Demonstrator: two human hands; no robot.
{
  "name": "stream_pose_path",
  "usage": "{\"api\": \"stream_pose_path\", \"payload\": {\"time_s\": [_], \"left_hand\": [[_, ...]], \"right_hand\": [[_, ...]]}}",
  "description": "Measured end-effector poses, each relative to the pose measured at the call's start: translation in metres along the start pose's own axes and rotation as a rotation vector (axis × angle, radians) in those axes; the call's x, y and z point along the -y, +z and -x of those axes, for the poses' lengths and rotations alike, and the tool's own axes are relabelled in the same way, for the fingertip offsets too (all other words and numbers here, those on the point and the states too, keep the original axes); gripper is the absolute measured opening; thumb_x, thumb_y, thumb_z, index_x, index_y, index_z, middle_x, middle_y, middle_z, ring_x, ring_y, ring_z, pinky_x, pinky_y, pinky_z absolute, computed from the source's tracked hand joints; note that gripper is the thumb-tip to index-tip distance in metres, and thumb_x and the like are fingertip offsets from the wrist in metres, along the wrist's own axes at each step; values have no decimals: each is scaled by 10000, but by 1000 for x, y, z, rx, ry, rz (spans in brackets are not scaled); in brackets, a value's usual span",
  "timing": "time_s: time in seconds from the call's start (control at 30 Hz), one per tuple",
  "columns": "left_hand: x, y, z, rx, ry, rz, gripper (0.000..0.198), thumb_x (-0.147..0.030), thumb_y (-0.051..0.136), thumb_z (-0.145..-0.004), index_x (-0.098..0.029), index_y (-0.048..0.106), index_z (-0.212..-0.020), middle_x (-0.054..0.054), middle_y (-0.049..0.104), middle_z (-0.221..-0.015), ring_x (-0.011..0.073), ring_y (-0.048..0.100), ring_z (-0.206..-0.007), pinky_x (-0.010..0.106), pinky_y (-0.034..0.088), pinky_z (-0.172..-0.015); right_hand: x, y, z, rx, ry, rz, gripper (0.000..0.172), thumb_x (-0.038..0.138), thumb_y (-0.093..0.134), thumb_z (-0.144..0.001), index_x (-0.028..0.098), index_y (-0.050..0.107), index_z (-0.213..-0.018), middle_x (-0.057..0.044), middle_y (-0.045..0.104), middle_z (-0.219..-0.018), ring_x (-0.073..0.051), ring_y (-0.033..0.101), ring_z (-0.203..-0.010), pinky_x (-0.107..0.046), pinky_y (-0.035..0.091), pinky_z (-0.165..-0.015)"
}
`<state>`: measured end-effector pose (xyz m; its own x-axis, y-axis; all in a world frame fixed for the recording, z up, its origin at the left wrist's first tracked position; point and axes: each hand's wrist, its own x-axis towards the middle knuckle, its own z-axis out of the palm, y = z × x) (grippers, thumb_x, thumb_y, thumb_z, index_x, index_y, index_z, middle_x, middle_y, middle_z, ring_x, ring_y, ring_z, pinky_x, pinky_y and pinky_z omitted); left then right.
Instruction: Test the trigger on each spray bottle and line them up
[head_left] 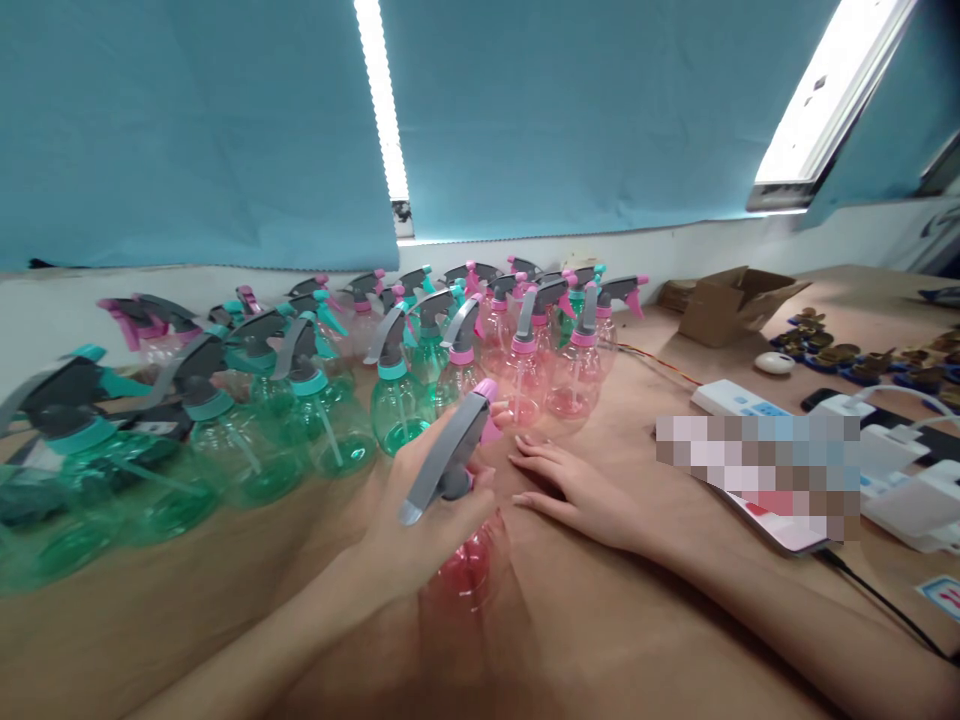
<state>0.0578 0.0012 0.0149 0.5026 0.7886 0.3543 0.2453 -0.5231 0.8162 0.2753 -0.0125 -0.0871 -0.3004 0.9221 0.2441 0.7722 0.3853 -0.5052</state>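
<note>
My left hand is wrapped round the neck of a pink spray bottle, just below its grey and pink trigger head. The bottle is upright, and its lower part shows beneath my fingers. To its right, my right hand lies palm down on the brown table covering, fingers stretched out and holding nothing. Beyond my hands stand several more spray bottles, among them a pink one and a green one with a turquoise collar. My left hand hides part of the held bottle.
At the right lie a phone-like device, partly blurred out, and a white power strip with chargers. Farther back are a white mouse, an open cardboard box and several brass-coloured parts. Blue blinds hang behind.
</note>
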Motion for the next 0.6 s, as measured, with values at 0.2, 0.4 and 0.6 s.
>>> {"api": "stream_pose_path", "payload": {"time_s": [0.2, 0.4, 0.6], "left_hand": [[1, -1, 2, 11, -25, -22, 88, -204, 542, -739, -247, 500, -804, -50, 471, -639, 124, 451, -534, 255, 361, -495], [-7, -1, 0, 5, 2, -46, 168, -193, 510, -702, -244, 350, -713, -69, 338, -619, 112, 357, -503, 259, 318, -483], [-10, -4, -2, 0, 38, -173, 75, -197, 463, -660, -238, 409, -691, -41, 435, -642, 137, 452, -549, 274, 404, -525]], "right_hand": [[1, -2, 1, 20, 2, 9, 593, 542, 492, -938, 130, 541, -1362, -165, 455, -1475, -299, 360, -1400, -485, 333, -1133], [0, -1, 2, 8, 14, -24, 595, 557, 513, -923, 164, 539, -1370, -154, 459, -1475, -315, 363, -1397, -511, 319, -1137], [1, -1, 2, 8, -2, -33, 585, 544, 503, -934, 204, 494, -1411, -137, 454, -1481, -306, 355, -1402, -523, 295, -1144]]}}
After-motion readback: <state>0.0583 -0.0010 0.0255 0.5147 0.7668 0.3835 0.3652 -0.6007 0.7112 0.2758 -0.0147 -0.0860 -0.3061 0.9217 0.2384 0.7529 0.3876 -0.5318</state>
